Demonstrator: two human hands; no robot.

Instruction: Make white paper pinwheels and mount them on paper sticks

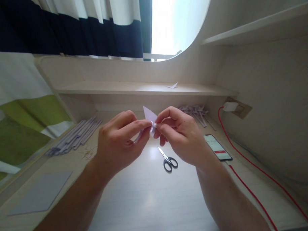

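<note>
A small piece of folded white paper [149, 115] is held up over the desk between my two hands, one pointed flap sticking up. My left hand [124, 136] pinches it from the left between thumb and forefinger. From the right, my right hand [177, 133] grips the same paper with its fingertips, close to the left ones. The fingers cover much of the paper's lower part. Below the hands, a pair of scissors [168, 160] with black handles lies on the desk [146, 202], blades pointing up and left.
Rolled paper sticks [76, 134] lie at left beside thin pale strips [89, 150] and a flat sheet [41, 192]. Several paper pieces on sticks [194, 112] lie at back right. A phone [218, 147] has a red cable [252, 196]. One folded paper [172, 85] rests on the shelf [134, 88].
</note>
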